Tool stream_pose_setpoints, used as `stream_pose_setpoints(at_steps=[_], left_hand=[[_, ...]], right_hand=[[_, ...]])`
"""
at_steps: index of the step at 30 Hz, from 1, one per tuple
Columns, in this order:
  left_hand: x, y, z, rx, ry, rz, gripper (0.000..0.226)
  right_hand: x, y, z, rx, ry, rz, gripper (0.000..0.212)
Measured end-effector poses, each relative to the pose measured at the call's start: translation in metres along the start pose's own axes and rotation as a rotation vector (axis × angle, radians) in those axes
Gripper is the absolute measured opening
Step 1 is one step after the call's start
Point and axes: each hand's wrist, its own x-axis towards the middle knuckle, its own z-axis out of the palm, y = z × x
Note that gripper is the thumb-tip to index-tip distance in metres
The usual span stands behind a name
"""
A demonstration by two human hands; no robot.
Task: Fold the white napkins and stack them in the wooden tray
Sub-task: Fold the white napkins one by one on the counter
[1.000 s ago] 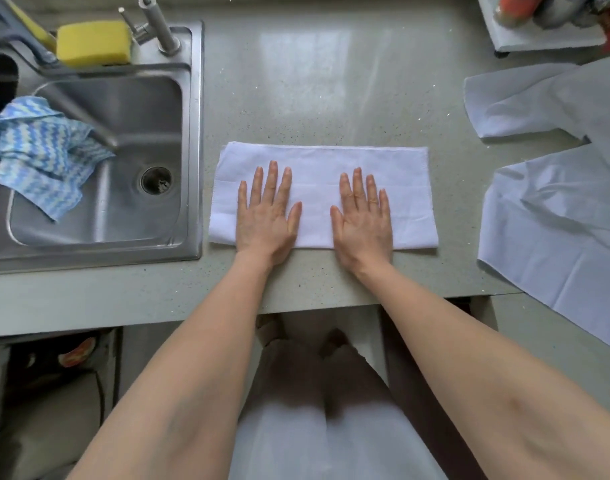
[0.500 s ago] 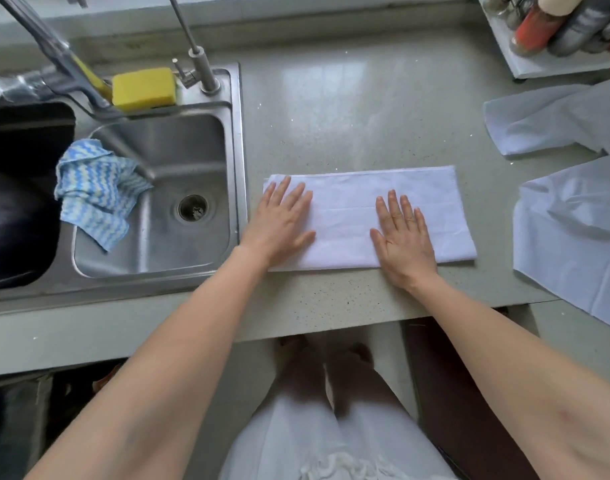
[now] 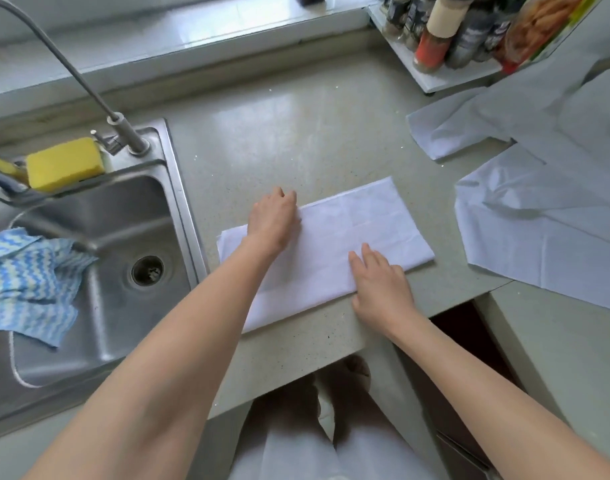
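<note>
countertop (image 3: 296, 133) bare behind folded napkin (image 3: 348, 237); left hand (image 3: 274, 220) grips its far edge, right hand (image 3: 379, 282) flat.

Napkin (image 3: 345, 244) on counter (image 3: 296, 133): sink (image 3: 99, 271) left of it, loose napkins (image 3: 539, 209) right, bottles (image 3: 445, 36) behind-right, sponge (image 3: 64, 162) behind sink.

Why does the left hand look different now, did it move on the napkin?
Yes. The left hand slid from the middle of the folded napkin toward its sink-side end, and its fingers now curl at the far edge.
</note>
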Motion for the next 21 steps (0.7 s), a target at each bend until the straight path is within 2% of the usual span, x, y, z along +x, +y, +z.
stream_pose_setpoints(at_steps=[3,6,8,11,14,16,17,19,21], left_hand=[[0.006,0.000,-0.002,-0.050,-0.039,-0.163,0.019],[0.001,-0.004,-0.008,-0.020,-0.116,-0.228,0.016],[-0.010,-0.009,-0.012,-0.060,-0.166,-0.275,0.020],[-0.040,-0.016,-0.009,-0.223,-0.215,-0.339,0.013],[-0.076,-0.013,0.005,-0.361,-0.207,-0.406,0.002],[-0.095,-0.009,0.014,-0.344,-0.105,-0.436,0.012],[-0.103,-0.009,0.017,-0.286,-0.011,-0.414,0.021],[-0.113,-0.010,0.020,-0.138,0.159,-0.233,0.039],[-0.117,-0.013,0.021,-0.025,0.137,0.060,0.042]], right_hand=[[0.009,0.001,-0.007,-0.018,-0.118,-0.019,0.080],[0.026,0.010,-0.016,-0.056,-0.182,-0.082,0.073],[0.043,0.019,-0.025,-0.122,-0.176,-0.146,0.068],[0.074,0.023,-0.037,-0.216,-0.122,-0.237,0.063],[0.099,0.012,-0.042,-0.226,-0.121,-0.321,0.063],[0.105,0.006,-0.039,-0.241,-0.097,-0.378,0.064],[0.103,0.005,-0.037,-0.237,-0.073,-0.403,0.064],[0.088,0.006,-0.029,-0.178,-0.008,-0.488,0.061],[0.057,0.011,-0.018,-0.073,0.060,-0.629,0.051]])
